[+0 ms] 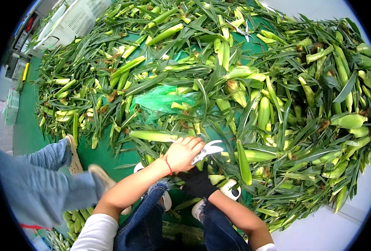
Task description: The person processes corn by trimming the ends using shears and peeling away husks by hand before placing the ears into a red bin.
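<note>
Denim-clad knees (pixel 152 221) sit at the bottom of the view, both forearms reaching up from them toward the middle. At the centre the left hand (pixel 183 154), bare with a red cord at the wrist, is closed around the handles of a pair of white-handled shears (pixel 206 151). The shears' long axis runs roughly from 8 to 2 o'clock, with their free end aimed toward 2 o'clock (whether the blades are apart I cannot tell). Just below, at 6 o'clock from the shears, the right hand (pixel 198 182) wears a black glove and is curled down among the leaves; what it grips is hidden.

A husked corn cob (pixel 152 135) lies lengthwise at 10 o'clock of the left hand, another cob (pixel 243 163) stands near-upright at 3 o'clock. Green plastic bag (pixel 162 100) at 12 o'clock. Corn husks and leaves (pixel 277 83) heap over the green floor (pixel 104 154). Another person's jeans leg (pixel 47 157) enters at 9 o'clock; a white crate (pixel 74 21) lies at 11 o'clock.
</note>
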`<state>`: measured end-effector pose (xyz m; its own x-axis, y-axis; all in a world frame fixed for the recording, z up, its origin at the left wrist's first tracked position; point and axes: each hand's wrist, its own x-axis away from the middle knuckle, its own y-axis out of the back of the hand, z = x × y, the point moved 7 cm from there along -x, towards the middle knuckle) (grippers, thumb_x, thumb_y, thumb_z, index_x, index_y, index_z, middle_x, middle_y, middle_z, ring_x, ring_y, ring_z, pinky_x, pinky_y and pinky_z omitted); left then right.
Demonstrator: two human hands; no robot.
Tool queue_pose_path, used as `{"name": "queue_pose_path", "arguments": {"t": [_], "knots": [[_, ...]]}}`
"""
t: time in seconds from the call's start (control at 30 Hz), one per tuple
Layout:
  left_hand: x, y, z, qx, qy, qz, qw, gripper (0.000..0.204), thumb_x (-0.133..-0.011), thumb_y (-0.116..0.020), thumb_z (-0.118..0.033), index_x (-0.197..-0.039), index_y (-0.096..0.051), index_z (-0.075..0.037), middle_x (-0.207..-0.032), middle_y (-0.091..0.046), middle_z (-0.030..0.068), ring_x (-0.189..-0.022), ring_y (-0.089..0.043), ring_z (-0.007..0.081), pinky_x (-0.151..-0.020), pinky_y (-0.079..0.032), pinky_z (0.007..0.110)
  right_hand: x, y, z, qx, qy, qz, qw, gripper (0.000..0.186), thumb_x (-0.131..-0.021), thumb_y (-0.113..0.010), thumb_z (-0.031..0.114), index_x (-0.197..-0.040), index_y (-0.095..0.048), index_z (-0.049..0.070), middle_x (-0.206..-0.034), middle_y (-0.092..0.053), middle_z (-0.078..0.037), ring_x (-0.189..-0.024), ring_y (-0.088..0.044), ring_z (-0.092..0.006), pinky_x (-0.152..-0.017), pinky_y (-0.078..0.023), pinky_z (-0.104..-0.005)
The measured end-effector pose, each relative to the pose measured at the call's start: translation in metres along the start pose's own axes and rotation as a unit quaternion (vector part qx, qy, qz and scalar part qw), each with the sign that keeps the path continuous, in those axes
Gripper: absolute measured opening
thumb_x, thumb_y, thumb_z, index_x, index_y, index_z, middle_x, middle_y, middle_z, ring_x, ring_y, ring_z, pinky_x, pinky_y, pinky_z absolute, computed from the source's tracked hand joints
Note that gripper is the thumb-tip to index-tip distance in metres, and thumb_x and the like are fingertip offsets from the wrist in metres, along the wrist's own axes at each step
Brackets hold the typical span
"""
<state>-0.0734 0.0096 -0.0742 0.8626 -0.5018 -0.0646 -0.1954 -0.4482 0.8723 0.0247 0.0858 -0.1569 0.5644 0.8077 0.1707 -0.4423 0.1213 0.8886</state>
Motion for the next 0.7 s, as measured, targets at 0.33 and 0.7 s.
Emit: {"name": "queue_pose_path", "arguments": {"t": [0.33, 0.7], "knots": [[0.111, 0.003, 0.156, -0.064, 0.377, 0.018, 0.924, 0.061, -0.068, -0.074, -0.030, -0.115, -0.044, -0.004, -0.112, -0.053, 0.0140, -0.108, -0.050, 0.0321, -0.087, -0.041, 0.046, -0.018, 0.092, -0.130, 0.051, -0.277, -0.167, 0.945, 0.064, -0.082, -0.061, 0.034, -0.136, -0.037, 0.013, -0.139, -0.035, -0.022, -0.127, -0.033, -0.0398, -0.102, -0.027, -0.0524], [-0.032, -0.017, 0.149, -0.046, 0.311, 0.118, 0.942, 0.058, -0.066, -0.067, -0.024, -0.115, -0.042, -0.004, -0.117, -0.047, 0.0248, -0.108, -0.048, 0.0389, -0.089, -0.041, 0.047, -0.090, 0.053, -0.241, -0.251, -0.352, -0.112, 0.895, 0.073, -0.081, -0.054, 0.043, -0.137, -0.031, 0.002, -0.129, -0.045, -0.026, -0.113, -0.050, -0.0395, -0.097, -0.039, -0.0421]]}}
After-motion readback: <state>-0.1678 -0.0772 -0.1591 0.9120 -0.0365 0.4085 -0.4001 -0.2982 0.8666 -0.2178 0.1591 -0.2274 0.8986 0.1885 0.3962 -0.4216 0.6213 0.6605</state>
